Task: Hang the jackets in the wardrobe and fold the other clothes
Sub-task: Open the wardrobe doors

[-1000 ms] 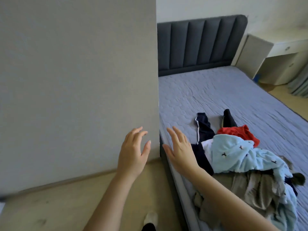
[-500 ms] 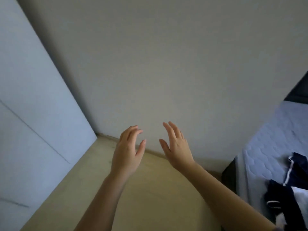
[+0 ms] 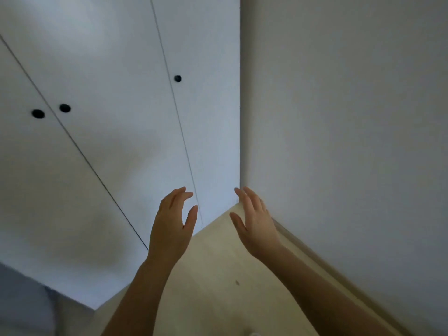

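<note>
The big white wardrobe (image 3: pixel 109 166) is in front on your left, doors closed. A gray wall (image 3: pixel 351 141) is on your right. Your left hand (image 3: pixel 169 229) and right hand (image 3: pixel 257 226) hang apart, fingers close together, thumbs out, empty. Small black knobs (image 3: pixel 64 108) dot the doors.

Wardrobe (image 3: pixel 109 141) left, wall (image 3: pixel 351 117) right, floor (image 3: pixel 218 287) between.

Two bare hands in the lower middle of the frame: left hand (image 3: pixel 169 229) and right hand (image 3: pixel 257 226). Slim fingers, smooth backs, round knuckles. Below them, left forearm (image 3: pixel 135 299) and right forearm (image 3: pixel 327 287), bare all the way from wrist to the bottom edge. Thin wrists, arms looking wider toward the bottom. Tiny pale bit (image 3: pixel 253 334) at the very bottom, too small to tell.
</note>
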`<action>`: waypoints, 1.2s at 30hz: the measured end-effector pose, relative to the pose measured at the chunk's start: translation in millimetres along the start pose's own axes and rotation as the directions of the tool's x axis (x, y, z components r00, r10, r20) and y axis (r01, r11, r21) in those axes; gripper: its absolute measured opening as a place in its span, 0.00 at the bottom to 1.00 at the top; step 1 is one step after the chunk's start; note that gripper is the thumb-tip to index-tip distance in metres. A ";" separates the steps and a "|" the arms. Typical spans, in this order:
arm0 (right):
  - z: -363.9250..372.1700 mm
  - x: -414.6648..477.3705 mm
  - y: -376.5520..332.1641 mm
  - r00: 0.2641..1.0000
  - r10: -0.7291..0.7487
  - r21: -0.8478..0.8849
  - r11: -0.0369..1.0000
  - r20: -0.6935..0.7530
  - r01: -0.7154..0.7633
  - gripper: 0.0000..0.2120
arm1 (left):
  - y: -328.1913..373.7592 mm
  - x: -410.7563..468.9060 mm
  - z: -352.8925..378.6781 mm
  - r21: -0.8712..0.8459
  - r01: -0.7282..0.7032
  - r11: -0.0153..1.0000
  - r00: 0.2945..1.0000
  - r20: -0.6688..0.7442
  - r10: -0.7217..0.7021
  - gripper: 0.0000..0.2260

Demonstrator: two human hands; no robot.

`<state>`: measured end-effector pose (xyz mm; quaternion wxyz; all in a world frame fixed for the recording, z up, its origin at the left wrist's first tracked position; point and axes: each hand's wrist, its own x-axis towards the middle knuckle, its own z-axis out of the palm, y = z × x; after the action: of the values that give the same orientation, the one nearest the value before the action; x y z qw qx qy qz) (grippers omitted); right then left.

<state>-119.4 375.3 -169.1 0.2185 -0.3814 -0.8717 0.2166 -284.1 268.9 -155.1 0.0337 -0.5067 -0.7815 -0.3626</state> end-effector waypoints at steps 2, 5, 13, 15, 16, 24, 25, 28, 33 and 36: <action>24.6 38.5 -17.3 0.995 -0.078 0.008 0.997 0.059 0.078 0.27 | -35.2 16.2 -12.6 0.038 0.062 0.997 0.997 -0.041 -0.060 0.20; 59.9 103.1 -43.8 0.970 -0.210 0.028 0.978 0.126 0.208 0.26 | -85.0 47.9 -35.9 0.092 0.139 0.986 0.985 -0.115 -0.128 0.20; 130.6 283.4 -147.5 0.813 -0.534 0.079 0.843 0.233 0.532 0.29 | -178.4 154.1 -101.5 0.250 0.279 0.927 0.930 -0.312 -0.196 0.22; 144.9 319.5 -178.7 0.754 -0.613 0.093 0.787 0.235 0.610 0.30 | -195.9 176.7 -118.9 0.291 0.308 0.906 0.910 -0.367 -0.192 0.20; 151.8 334.2 -193.9 0.725 -0.648 0.098 0.757 0.235 0.646 0.30 | -204.1 186.6 -126.0 0.299 0.326 0.897 0.898 -0.395 -0.195 0.17; 193.2 397.5 -278.2 0.592 -0.772 0.027 0.614 0.231 0.789 0.32 | -265.9 245.6 -166.5 0.346 0.405 0.846 0.864 -0.447 -0.230 0.19; 196.2 401.0 -283.2 0.591 -0.774 0.020 0.610 0.228 0.792 0.33 | -271.7 250.0 -169.2 0.362 0.412 0.836 0.866 -0.442 -0.235 0.20; 204.7 408.2 -291.0 0.573 -0.786 0.013 0.591 0.230 0.806 0.34 | -282.3 262.1 -174.6 0.413 0.424 0.806 0.872 -0.428 -0.239 0.23; 208.9 412.1 -295.9 0.547 -0.806 0.001 0.562 0.226 0.827 0.34 | -291.2 276.6 -183.3 0.416 0.399 0.817 0.887 -0.401 -0.229 0.21; 208.7 412.0 -297.3 0.549 -0.804 0.014 0.566 0.229 0.824 0.33 | -291.7 282.8 -184.5 0.367 0.401 0.839 0.874 -0.428 -0.231 0.18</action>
<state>-655.7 461.3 -87.6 0.1824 0.0810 -0.9759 0.0878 -717.3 309.9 -56.1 0.2323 -0.2699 -0.8967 -0.2628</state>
